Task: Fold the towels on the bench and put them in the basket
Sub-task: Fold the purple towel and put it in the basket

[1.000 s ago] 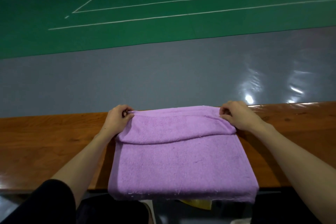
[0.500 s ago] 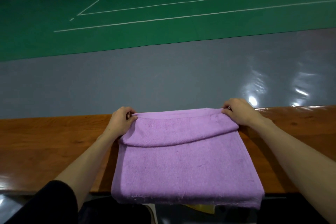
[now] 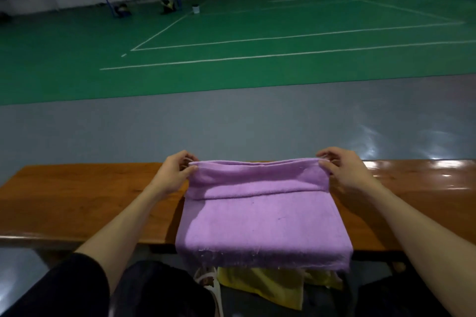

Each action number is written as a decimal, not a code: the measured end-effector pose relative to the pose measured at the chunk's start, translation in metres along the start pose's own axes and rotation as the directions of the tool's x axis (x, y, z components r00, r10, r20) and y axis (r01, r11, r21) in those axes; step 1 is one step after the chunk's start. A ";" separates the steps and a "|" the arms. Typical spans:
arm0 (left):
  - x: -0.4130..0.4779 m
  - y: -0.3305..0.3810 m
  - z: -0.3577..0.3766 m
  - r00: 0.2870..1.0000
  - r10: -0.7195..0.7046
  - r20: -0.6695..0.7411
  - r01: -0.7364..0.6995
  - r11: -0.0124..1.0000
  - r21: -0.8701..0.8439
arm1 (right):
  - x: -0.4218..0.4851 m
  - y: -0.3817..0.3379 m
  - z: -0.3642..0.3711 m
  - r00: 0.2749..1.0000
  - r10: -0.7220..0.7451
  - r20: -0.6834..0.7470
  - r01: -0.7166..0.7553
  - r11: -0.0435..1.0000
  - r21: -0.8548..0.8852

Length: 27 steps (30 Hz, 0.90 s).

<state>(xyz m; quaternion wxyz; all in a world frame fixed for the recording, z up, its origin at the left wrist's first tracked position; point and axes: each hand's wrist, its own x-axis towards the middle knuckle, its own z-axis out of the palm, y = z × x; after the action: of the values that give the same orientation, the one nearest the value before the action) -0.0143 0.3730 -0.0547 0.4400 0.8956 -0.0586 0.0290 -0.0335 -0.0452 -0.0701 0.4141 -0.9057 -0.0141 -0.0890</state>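
Head view, lower centre: the left hand (image 3: 173, 175) and right hand (image 3: 345, 172) each pinch a far corner of the purple towel (image 3: 257, 226) on the wooden bench (image 3: 77, 201), apparently mid-fold; next, that lifted edge needs carrying evenly to the near hem.

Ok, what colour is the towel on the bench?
Plain lilac-purple, no pattern; the towel shows best in the head view.
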 end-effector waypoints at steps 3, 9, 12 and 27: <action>-0.030 0.021 -0.012 1.000 -0.015 -0.014 0.012 0.977 -0.212 | -0.027 -0.017 -0.015 1.000 -0.019 -0.018 0.023 0.975 0.222; -0.090 0.045 -0.033 0.998 -0.005 0.061 0.026 0.941 -0.337 | -0.087 -0.043 -0.043 0.999 0.002 0.047 -0.024 0.878 0.478; -0.110 0.055 -0.043 0.995 -0.057 0.086 0.089 0.899 -0.429 | -0.108 -0.058 -0.062 0.986 -0.003 0.166 -0.101 0.784 0.612; -0.080 0.054 -0.025 0.997 0.033 0.066 -0.024 0.992 -0.127 | -0.077 -0.038 -0.065 0.999 -0.017 0.041 0.012 0.994 0.112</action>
<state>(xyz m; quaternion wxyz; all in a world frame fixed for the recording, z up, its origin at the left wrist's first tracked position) -0.1002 0.3663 -0.0056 0.4931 0.8655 -0.0881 0.0010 -0.1229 -0.0655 -0.0140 0.4633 -0.8826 -0.0342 -0.0723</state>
